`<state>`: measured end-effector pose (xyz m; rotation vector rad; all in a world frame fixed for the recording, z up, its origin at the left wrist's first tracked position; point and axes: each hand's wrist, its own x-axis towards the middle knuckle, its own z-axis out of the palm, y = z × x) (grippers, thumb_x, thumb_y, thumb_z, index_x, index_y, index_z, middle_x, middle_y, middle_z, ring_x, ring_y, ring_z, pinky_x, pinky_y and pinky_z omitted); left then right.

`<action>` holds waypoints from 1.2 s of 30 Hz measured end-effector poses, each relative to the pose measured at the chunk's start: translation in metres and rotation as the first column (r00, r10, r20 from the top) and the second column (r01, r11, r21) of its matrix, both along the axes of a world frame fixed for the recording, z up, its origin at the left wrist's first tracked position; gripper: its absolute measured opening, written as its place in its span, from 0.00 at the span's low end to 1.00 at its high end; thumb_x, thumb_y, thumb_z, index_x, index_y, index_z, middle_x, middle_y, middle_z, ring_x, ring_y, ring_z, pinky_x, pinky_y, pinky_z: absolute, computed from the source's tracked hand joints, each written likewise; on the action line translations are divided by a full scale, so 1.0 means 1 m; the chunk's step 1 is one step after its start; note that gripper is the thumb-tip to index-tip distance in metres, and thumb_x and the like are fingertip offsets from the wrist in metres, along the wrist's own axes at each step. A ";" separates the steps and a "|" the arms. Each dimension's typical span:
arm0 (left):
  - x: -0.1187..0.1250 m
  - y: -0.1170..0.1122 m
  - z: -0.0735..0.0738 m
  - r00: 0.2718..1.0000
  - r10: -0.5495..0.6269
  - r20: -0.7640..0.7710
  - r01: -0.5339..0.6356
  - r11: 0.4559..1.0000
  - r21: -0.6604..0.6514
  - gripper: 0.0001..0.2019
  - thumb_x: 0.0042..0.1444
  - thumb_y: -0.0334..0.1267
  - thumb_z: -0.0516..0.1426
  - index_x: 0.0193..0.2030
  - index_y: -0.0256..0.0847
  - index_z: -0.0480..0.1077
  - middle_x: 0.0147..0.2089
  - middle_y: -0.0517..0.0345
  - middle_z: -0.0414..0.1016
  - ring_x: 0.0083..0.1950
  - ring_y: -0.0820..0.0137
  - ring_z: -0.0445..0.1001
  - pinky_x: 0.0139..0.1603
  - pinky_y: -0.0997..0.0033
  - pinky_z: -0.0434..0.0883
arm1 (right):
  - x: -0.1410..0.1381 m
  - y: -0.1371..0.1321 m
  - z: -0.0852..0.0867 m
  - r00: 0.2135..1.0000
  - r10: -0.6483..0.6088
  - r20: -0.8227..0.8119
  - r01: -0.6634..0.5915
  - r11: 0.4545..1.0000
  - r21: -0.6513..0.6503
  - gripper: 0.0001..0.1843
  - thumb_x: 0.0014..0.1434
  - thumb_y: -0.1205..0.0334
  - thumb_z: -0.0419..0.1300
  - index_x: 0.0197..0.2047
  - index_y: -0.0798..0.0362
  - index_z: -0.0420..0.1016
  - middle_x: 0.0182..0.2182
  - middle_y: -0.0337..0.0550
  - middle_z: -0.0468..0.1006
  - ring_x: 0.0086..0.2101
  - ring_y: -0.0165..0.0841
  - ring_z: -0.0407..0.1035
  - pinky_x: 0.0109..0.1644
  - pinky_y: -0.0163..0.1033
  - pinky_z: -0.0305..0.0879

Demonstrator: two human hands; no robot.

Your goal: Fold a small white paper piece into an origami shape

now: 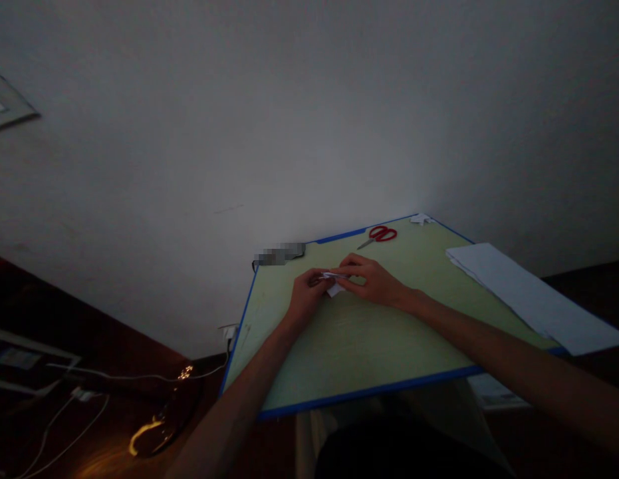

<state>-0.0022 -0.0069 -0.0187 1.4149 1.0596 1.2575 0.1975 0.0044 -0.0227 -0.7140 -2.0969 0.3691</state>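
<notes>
Over the middle of a pale green table (349, 346) with blue edging, my two hands meet around a small folded piece of white paper (335, 289). My left hand (308, 291) pinches the paper from its left side. From the right, the fingers and thumb of my right hand (370, 278) close on its other side. Part of the paper is covered by my fingers, so its full shape is hidden. Beyond my right hand lie red-handled scissors (381, 234), their blades pointing left toward me.
White paper sheets (518, 293) overhang the table's right edge. Paper scraps (421, 218) rest in the far right corner. A blurred-out dark object (280, 254) sits at the far left corner. Behind rises a wall (299, 133); a white cable (154, 378) runs below on the left.
</notes>
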 end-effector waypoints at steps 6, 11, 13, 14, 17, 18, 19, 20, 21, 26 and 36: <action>0.000 0.002 -0.002 0.993 0.039 0.112 -0.029 0.995 -0.091 0.15 0.41 0.37 0.70 0.38 0.36 0.79 0.35 0.52 0.82 0.35 0.67 0.77 0.38 0.68 0.72 | 0.002 -0.001 -0.002 0.996 0.062 0.067 -0.065 0.997 0.046 0.26 0.64 0.57 0.63 0.66 0.42 0.72 0.48 0.48 0.74 0.47 0.38 0.72 0.54 0.46 0.70; 0.003 0.002 -0.003 0.968 0.022 0.248 0.019 0.986 -0.163 0.16 0.39 0.38 0.71 0.38 0.37 0.79 0.37 0.52 0.81 0.39 0.65 0.78 0.42 0.67 0.73 | 0.003 0.005 -0.008 0.993 0.055 0.102 -0.061 0.997 0.056 0.35 0.61 0.63 0.67 0.70 0.41 0.66 0.51 0.49 0.71 0.48 0.39 0.72 0.55 0.47 0.71; 0.004 0.000 -0.001 0.964 0.004 0.267 0.043 0.985 -0.169 0.16 0.41 0.39 0.70 0.37 0.37 0.79 0.38 0.52 0.80 0.39 0.66 0.77 0.41 0.68 0.73 | 0.003 0.008 -0.010 0.997 0.027 0.075 -0.032 0.997 0.064 0.31 0.63 0.63 0.65 0.68 0.40 0.68 0.49 0.48 0.71 0.47 0.39 0.72 0.54 0.47 0.73; 0.004 0.000 0.001 0.963 -0.005 0.270 0.054 0.983 -0.174 0.15 0.42 0.39 0.70 0.38 0.37 0.79 0.39 0.52 0.80 0.39 0.67 0.77 0.40 0.69 0.72 | 0.004 0.009 -0.011 0.998 0.009 0.059 -0.014 0.997 0.073 0.29 0.64 0.63 0.64 0.67 0.40 0.70 0.48 0.48 0.71 0.46 0.38 0.72 0.52 0.46 0.73; 0.003 -0.002 0.006 0.953 -0.044 0.301 0.104 0.977 -0.187 0.16 0.46 0.39 0.67 0.43 0.37 0.78 0.41 0.52 0.80 0.37 0.69 0.77 0.40 0.67 0.74 | 0.005 0.013 -0.012 0.999 -0.036 0.028 0.032 0.993 0.117 0.25 0.65 0.61 0.63 0.65 0.40 0.73 0.46 0.47 0.71 0.43 0.37 0.72 0.48 0.45 0.74; 0.003 -0.002 0.007 0.947 -0.061 0.315 0.123 0.976 -0.181 0.17 0.46 0.38 0.67 0.45 0.38 0.78 0.41 0.52 0.80 0.37 0.69 0.77 0.42 0.65 0.74 | 0.006 0.013 -0.012 0.999 -0.047 0.022 0.044 0.990 0.133 0.24 0.66 0.61 0.62 0.64 0.41 0.73 0.45 0.47 0.71 0.42 0.37 0.72 0.48 0.45 0.74; 0.003 -0.002 0.008 0.943 -0.080 0.322 0.140 0.975 -0.170 0.19 0.45 0.36 0.66 0.47 0.38 0.77 0.41 0.52 0.81 0.37 0.68 0.78 0.43 0.63 0.75 | 0.007 0.014 -0.011 0.998 -0.055 0.017 0.052 0.988 0.146 0.24 0.66 0.61 0.62 0.64 0.42 0.74 0.45 0.47 0.71 0.42 0.37 0.72 0.47 0.45 0.73; 0.002 -0.002 0.008 0.942 -0.096 0.322 0.153 0.976 -0.156 0.21 0.44 0.35 0.66 0.48 0.38 0.76 0.40 0.52 0.81 0.37 0.68 0.78 0.45 0.62 0.76 | 0.007 0.014 -0.010 0.998 -0.060 0.014 0.058 0.987 0.152 0.23 0.66 0.61 0.62 0.64 0.43 0.74 0.45 0.48 0.71 0.42 0.37 0.72 0.48 0.45 0.73; 0.002 -0.001 0.008 0.943 -0.107 0.314 0.158 0.977 -0.142 0.22 0.43 0.33 0.67 0.49 0.37 0.75 0.39 0.52 0.81 0.37 0.67 0.79 0.47 0.60 0.76 | 0.008 0.014 -0.009 0.998 -0.060 0.011 0.057 0.987 0.149 0.22 0.67 0.61 0.61 0.64 0.44 0.74 0.45 0.48 0.72 0.42 0.37 0.72 0.48 0.46 0.73; 0.000 0.000 0.004 0.976 -0.108 0.191 0.117 0.992 -0.038 0.22 0.47 0.39 0.70 0.48 0.37 0.74 0.41 0.51 0.81 0.37 0.64 0.81 0.47 0.57 0.78 | 0.006 0.012 -0.004 0.999 0.011 -0.049 -0.010 1.000 0.028 0.18 0.69 0.58 0.58 0.60 0.48 0.75 0.45 0.49 0.73 0.41 0.36 0.72 0.48 0.44 0.72; -0.001 -0.001 0.007 0.999 0.008 0.038 -0.013 0.991 0.133 0.17 0.50 0.46 0.70 0.39 0.36 0.78 0.35 0.54 0.81 0.34 0.70 0.78 0.40 0.67 0.77 | 0.001 0.012 0.001 0.981 0.049 -0.190 -0.098 0.962 -0.255 0.13 0.67 0.56 0.56 0.34 0.53 0.72 0.33 0.42 0.72 0.34 0.32 0.67 0.37 0.36 0.65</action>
